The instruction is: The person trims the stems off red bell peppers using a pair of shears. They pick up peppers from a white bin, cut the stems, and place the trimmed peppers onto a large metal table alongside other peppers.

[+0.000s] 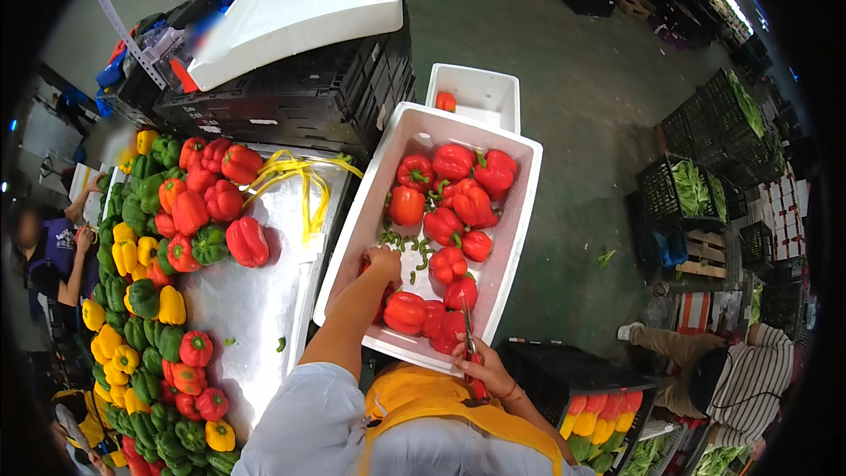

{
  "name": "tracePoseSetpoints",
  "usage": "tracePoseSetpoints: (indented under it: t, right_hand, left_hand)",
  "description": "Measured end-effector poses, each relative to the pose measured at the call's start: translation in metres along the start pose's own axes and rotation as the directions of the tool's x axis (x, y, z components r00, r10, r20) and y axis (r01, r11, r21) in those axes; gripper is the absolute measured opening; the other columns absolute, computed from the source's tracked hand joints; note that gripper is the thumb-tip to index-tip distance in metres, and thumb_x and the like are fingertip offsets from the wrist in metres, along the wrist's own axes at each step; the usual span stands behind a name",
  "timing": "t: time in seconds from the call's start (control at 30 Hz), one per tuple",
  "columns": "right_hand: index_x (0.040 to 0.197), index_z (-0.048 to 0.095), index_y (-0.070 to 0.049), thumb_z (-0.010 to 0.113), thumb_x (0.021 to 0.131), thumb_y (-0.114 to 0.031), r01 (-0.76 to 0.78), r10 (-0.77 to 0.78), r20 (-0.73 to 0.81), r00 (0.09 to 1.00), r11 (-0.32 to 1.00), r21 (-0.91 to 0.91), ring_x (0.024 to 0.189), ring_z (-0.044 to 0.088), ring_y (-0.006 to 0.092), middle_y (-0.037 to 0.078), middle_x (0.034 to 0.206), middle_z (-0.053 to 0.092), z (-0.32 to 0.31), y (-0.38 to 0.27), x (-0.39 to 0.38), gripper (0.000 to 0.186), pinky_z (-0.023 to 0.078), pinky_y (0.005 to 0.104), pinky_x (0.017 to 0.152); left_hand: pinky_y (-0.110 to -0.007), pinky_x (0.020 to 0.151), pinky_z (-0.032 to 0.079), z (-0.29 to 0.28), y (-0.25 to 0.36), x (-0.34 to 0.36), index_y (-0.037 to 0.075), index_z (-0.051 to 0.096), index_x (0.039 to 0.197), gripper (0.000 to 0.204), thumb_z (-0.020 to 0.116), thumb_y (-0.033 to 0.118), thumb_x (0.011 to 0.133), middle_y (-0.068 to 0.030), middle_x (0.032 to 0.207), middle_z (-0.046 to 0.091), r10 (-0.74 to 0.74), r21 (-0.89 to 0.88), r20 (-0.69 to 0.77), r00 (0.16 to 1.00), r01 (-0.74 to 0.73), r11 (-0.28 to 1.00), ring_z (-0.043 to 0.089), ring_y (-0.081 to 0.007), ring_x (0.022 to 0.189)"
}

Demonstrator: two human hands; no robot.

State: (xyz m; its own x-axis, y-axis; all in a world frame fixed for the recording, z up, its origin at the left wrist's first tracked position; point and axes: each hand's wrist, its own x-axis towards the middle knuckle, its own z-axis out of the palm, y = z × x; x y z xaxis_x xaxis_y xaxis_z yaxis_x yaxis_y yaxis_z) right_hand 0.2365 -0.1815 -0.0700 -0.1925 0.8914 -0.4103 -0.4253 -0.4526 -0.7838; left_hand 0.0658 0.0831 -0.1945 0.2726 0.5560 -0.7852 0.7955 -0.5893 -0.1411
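Inside a white foam box [527,185], my left hand [382,266] reaches down beside the left wall with its fingers curled. What they hold is mostly hidden; a bit of red shows beside them. Red bell peppers [471,203] lie along the box's far, right and near sides. Several cut green stems [421,256] are scattered on its floor near my left hand. At the near right corner, my right hand [486,368] grips scissors [471,348] with red handles, blades pointing away over the peppers.
A metal table [256,308] at left bears red, yellow and green peppers [167,300] and yellow straps [304,185]. Behind it, a white foam lid [300,9] rests on black crates [291,92]. A smaller foam box [476,92] adjoins the far side. Other people [749,379] are nearby.
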Motion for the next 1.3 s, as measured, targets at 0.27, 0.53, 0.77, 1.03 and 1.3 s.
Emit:
tracePoseSetpoints:
  t: [0.27,0.53,0.77,1.03,1.3]
  right_hand:
    - [0.127,0.035,0.001,0.056,0.082,-0.004,0.011,-0.01,-0.02,1.0,0.999,0.042,0.087,0.052,0.0116,0.005,0.098,0.049,-0.012,0.002,0.004,0.05,0.043,0.0248,0.079]
    - [0.122,0.039,0.001,0.063,0.076,-0.012,0.213,-0.199,0.075,0.977,0.902,-0.375,0.084,0.051,0.0129,0.005,0.094,0.05,0.019,-0.023,0.038,0.053,0.042,0.0254,0.079]
    - [0.122,0.04,0.003,0.065,0.072,-0.018,0.378,-0.344,0.178,0.922,0.702,-0.603,0.089,0.054,0.0219,0.011,0.097,0.052,0.036,-0.04,0.05,0.059,0.043,0.0316,0.082]
    - [0.122,0.04,0.003,0.065,0.072,-0.018,0.36,-0.3,0.199,0.933,0.755,-0.548,0.089,0.055,0.0224,0.012,0.1,0.053,0.036,-0.029,0.039,0.06,0.043,0.0316,0.082]
    - [0.119,0.041,0.002,0.065,0.066,-0.018,0.349,-0.482,0.089,0.872,0.482,-0.804,0.086,0.053,0.0321,0.016,0.092,0.052,0.051,-0.045,0.039,0.061,0.044,0.0383,0.074]
  left_hand:
    - [-0.058,0.076,0.044,-0.012,0.005,0.01,0.009,0.047,0.122,0.074,0.074,0.036,0.058,-0.0185,0.122,0.048,-0.167,-0.136,-0.028,0.986,0.162,0.977,0.051,-0.0348,0.109]
    - [-0.061,0.089,0.033,-0.039,-0.056,-0.071,0.019,0.038,0.131,0.072,0.051,0.063,0.076,-0.0082,0.129,0.046,0.185,-0.816,0.008,0.983,0.114,-0.566,0.048,-0.0321,0.112]
    - [-0.062,0.096,0.027,-0.032,-0.001,-0.161,0.017,0.035,0.134,0.075,0.043,0.066,0.078,-0.0163,0.136,0.034,0.155,-0.174,-0.322,0.934,0.103,-0.979,0.035,-0.0441,0.121]
    - [-0.052,0.1,0.03,-0.016,0.014,-0.167,0.016,0.038,0.131,0.079,0.055,0.064,0.071,-0.0123,0.132,0.04,0.044,-0.195,-0.428,0.903,-0.045,-0.98,0.04,-0.035,0.118]
    - [-0.048,0.1,0.03,-0.03,0.025,-0.191,0.017,0.041,0.129,0.077,0.06,0.061,0.068,-0.0086,0.128,0.045,-0.065,-0.213,-0.515,0.855,-0.2,-0.956,0.043,-0.0297,0.118]
